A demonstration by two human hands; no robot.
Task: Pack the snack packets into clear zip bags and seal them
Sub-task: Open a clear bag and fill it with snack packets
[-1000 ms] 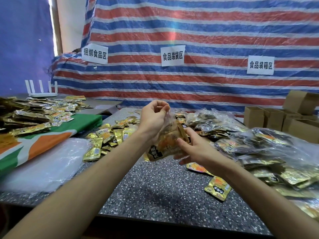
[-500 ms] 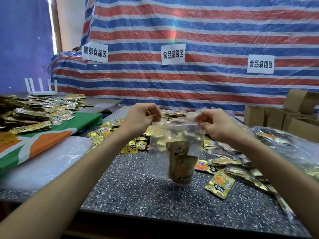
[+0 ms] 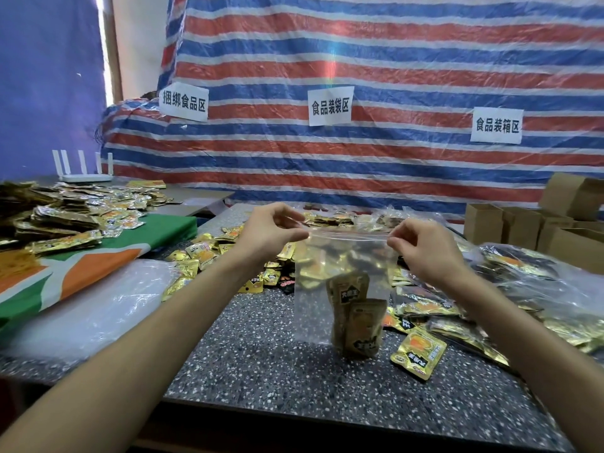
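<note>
A clear zip bag (image 3: pixel 313 289) hangs upright above the speckled table (image 3: pixel 268 371), stretched flat between my two hands. My left hand (image 3: pixel 268 232) pinches its top left corner and my right hand (image 3: pixel 421 246) pinches the top right corner at the zip strip. Inside the bag, low on the right, lie gold snack packets (image 3: pixel 358 317). Loose gold packets (image 3: pixel 418 351) lie on the table to the right of the bag, and more loose packets (image 3: pixel 202 253) are scattered behind my left forearm.
A heap of filled clear bags (image 3: pixel 529 289) covers the right side. Cardboard boxes (image 3: pixel 519 227) stand at the back right. On the left lie a stack of empty plastic bags (image 3: pixel 98 302), a green and orange cloth (image 3: pixel 81 266) and piled packets (image 3: pixel 65 214). A striped tarp hangs behind.
My right hand left the packets in the bag and rose to the bag's top right corner. Both hands drew apart and pulled the bag's mouth taut, so the bag now hangs flat.
</note>
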